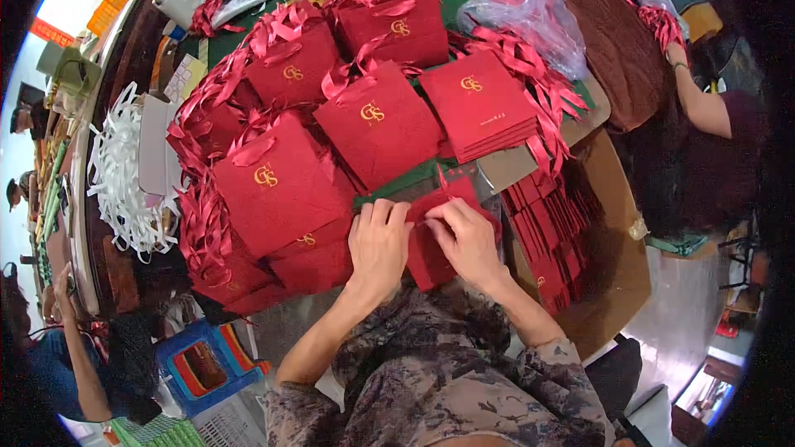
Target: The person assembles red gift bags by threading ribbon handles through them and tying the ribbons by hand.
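A red paper gift bag (427,258) lies in front of me at the table's near edge, between my two hands. My left hand (379,250) is closed at the bag's left side, its fingers curled against the edge. From the right, my right hand (469,242) pinches at the bag's upper part, thumb and forefinger together. What lies between those fingertips is too small to make out. Just beyond them a short red ribbon end (442,177) sticks up. Stacks of finished-looking red bags with gold print (377,120) and ribbon handles stand close beyond my hands.
Flat red bags (551,236) stand packed in a cardboard box (625,240) at my right. White ribbons (132,178) hang at the left, and crumpled clear plastic (530,12) lies at the back. A blue stool (195,364) is at lower left. Other people sit at both sides.
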The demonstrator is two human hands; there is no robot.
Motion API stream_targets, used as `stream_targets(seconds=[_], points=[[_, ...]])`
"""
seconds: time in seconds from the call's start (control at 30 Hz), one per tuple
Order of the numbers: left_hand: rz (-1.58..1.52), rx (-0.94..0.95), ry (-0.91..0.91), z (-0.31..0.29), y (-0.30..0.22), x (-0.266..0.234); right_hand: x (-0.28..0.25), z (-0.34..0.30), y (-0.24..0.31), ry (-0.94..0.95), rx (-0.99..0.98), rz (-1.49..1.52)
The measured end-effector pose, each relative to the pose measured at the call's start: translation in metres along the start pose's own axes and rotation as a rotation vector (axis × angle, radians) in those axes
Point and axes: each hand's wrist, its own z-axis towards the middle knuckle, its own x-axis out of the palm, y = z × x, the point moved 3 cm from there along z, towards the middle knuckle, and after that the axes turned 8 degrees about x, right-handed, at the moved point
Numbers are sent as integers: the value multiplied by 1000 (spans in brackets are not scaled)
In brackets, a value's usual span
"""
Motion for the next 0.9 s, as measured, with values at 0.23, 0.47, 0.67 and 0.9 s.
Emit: stream_targets(seconds=[0.23, 0.47, 0.67, 0.9], points=[[-139, -19, 88, 8, 5, -5, 11, -1, -7, -27, -83, -5], [-176, -7, 175, 12, 7, -4, 6, -4, -8, -39, -83, 9], [-451, -138, 202, 16, 11, -9, -5, -7, -10, -8, 41, 127], [-585, -283, 273, 12, 16, -4, -11, -11, -7, -3, 41, 165]])
